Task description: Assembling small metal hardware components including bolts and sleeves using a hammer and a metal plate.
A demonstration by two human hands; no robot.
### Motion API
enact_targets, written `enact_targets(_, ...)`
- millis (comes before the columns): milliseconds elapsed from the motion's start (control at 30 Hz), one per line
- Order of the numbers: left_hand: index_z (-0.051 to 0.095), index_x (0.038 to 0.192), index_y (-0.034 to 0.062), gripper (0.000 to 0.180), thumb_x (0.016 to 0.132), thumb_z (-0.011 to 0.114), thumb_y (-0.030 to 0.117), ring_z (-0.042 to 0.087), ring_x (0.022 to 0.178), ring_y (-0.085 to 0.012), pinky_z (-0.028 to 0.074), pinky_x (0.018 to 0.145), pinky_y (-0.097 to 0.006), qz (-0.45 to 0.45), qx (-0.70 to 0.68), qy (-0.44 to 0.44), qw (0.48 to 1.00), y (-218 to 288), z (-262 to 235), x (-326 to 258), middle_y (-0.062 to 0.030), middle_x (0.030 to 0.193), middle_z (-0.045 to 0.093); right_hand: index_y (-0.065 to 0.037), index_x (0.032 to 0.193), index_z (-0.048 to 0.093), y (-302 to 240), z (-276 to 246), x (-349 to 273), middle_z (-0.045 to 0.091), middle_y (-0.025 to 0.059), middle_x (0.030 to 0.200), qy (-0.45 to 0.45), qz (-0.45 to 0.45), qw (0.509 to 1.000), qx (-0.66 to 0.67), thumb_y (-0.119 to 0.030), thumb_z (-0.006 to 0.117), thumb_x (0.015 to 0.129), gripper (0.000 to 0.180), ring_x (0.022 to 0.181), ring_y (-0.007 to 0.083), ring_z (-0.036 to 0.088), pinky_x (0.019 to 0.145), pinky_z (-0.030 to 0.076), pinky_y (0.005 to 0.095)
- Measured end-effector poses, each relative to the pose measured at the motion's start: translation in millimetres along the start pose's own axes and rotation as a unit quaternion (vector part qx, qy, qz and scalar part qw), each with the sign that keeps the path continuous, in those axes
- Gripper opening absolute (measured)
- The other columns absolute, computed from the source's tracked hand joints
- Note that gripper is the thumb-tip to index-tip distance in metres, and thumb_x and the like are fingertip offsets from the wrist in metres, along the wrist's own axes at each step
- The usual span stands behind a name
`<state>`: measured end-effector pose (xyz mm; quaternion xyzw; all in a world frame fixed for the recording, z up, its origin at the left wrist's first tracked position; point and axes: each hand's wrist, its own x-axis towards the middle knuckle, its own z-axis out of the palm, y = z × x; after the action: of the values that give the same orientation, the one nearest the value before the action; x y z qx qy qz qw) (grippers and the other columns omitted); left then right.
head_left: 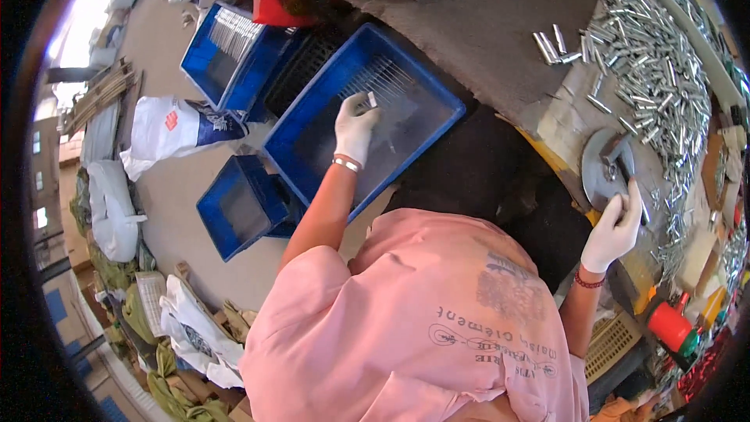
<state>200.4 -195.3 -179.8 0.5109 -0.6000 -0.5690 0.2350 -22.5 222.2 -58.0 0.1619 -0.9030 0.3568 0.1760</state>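
My left hand, in a white glove, is closed on a short shiny metal tube over a large blue plastic bin. Rows of slim metal pieces lie along the far end of that bin. At the bench on the right, my right hand, also gloved, has its index finger stretched toward a dark metal bar; the other fingers curl loosely. The finger appears to touch the bar's near end. Under the bar sits a round metal plate.
A large heap of metal tubes covers the bench's right side. Smaller blue bins stand on the floor at left, one with stacked pieces. White sacks lie beyond them. Near the right edge are a red spool-like object and a yellow crate.
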Motion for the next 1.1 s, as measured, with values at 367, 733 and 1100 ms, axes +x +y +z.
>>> enact_targets(367,0.077,0.113,-0.0004,0.041,0.078,0.088,0.017,0.075,0.107,-0.0351,0.056,0.096,-0.041,0.014,0.262,0.148,0.954,-176.1,-52.4,129.8,-0.0207,0.114,0.079,-0.004,0.142,0.069,4.4,3.7,-4.4,0.073,0.0071,0.106,0.008,-0.003,1.000,-0.015,-0.001,0.067,0.101,0.041,0.084,0.0137,0.064,0.077,0.054,0.0296)
enact_targets(733,0.072,0.109,0.0026,0.021,0.101,0.077,0.022,0.066,0.088,-0.0218,0.054,0.087,-0.035,0.223,0.206,0.262,0.916,-70.5,-38.2,88.1,-0.0116,0.097,0.074,-0.002,0.127,0.073,-23.2,1.0,5.0,0.077,0.0167,0.117,-0.002,-0.107,0.994,0.000,0.002,0.068,0.094,0.033,0.096,0.0323,0.074,0.085,0.059,0.0390)
enact_targets(1100,0.073,0.094,0.0038,0.017,0.080,0.080,0.001,0.071,0.099,-0.0355,0.055,0.089,-0.042,0.636,0.203,-0.257,0.699,234.6,167.2,-16.6,-0.0138,0.105,0.074,-0.010,0.114,0.076,-18.7,-17.9,7.3,0.072,0.0125,0.089,-0.007,-0.112,0.991,0.070,0.001,0.076,0.087,0.029,0.075,0.0312,0.070,0.066,0.057,0.0390)
